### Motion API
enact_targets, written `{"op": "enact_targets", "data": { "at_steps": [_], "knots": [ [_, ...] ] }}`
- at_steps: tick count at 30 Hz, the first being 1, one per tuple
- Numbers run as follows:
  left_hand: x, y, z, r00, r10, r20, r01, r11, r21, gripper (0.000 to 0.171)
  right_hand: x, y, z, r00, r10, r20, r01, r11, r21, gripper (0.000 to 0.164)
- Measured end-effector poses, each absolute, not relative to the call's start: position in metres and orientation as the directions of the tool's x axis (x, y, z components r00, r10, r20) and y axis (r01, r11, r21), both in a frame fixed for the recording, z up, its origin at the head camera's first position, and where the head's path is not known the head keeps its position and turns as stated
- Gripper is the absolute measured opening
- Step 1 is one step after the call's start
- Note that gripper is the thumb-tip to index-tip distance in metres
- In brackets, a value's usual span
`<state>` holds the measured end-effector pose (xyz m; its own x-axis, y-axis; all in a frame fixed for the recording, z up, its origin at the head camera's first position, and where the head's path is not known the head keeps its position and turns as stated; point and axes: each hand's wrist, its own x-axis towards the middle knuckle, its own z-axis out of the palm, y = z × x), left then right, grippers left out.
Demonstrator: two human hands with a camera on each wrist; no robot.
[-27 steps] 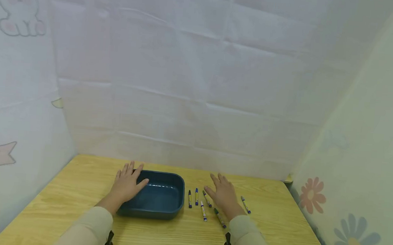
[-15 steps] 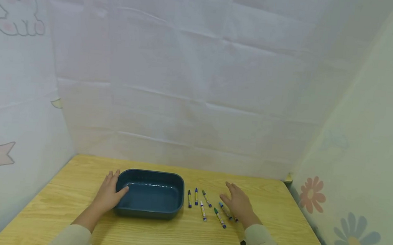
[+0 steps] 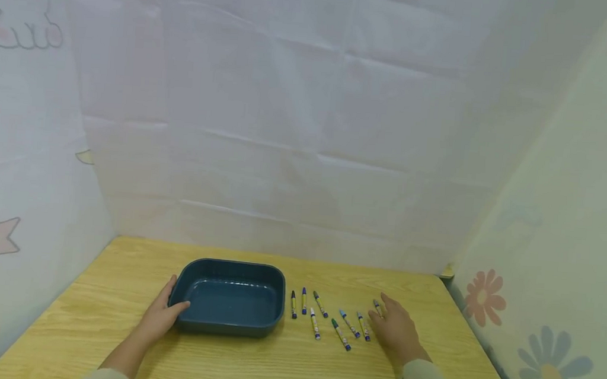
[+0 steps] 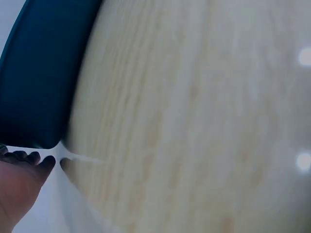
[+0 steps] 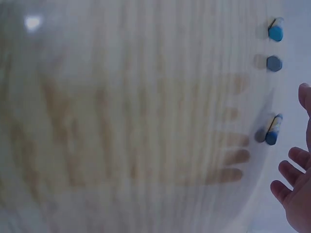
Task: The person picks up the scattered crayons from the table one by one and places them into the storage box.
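Note:
In the head view my left hand [image 3: 158, 316] is at the left end of a dark blue rectangular dish [image 3: 225, 329], fingers along the outside and thumb overlapping the rim. The left wrist view has several fingertips close by the corner of the dish wall [image 4: 43, 73]. My right hand [image 3: 396, 332] hovers with fingers spread, right beside the rightmost crayon [image 3: 378, 308], which it partly covers. Nothing is held in it. Left of it lie a grey-tipped crayon [image 3: 363, 327], a light blue crayon [image 3: 349, 324] and a green crayon [image 3: 341, 334].
Nearer the dish lie a black crayon [image 3: 294, 305], a blue crayon [image 3: 303, 301], a dark green crayon [image 3: 320, 304] and a pale pink crayon [image 3: 315, 324]. All rest on the wooden table [image 3: 247, 366]. Cloth walls [image 3: 302, 201] enclose its back and sides.
My left hand has drawn back from over the dish to its left end. My right hand has moved right, uncovering the light blue and grey-tipped crayons.

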<state>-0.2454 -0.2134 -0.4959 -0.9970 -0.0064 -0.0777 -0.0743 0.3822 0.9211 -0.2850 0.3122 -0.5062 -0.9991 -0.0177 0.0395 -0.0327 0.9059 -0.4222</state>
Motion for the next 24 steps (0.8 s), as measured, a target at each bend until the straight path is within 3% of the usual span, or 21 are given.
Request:
{"op": "enact_targets", "data": {
  "at_steps": [10, 24],
  "knots": [
    [-0.242, -0.213, -0.511, -0.998, -0.003, -0.07, -0.069, 0.221, 0.973, 0.075, -0.285, 0.329, -0.523, -0.999, 0.028, 0.027, 0.015, 0.915, -0.402, 0.071],
    [-0.238, -0.208, -0.518, -0.998, -0.049, -0.041, -0.05, 0.188, 0.981, 0.071, -0.29, 0.322, -0.524, -0.993, 0.08, 0.084, 0.05, 0.95, -0.309, 0.044]
  ]
}}
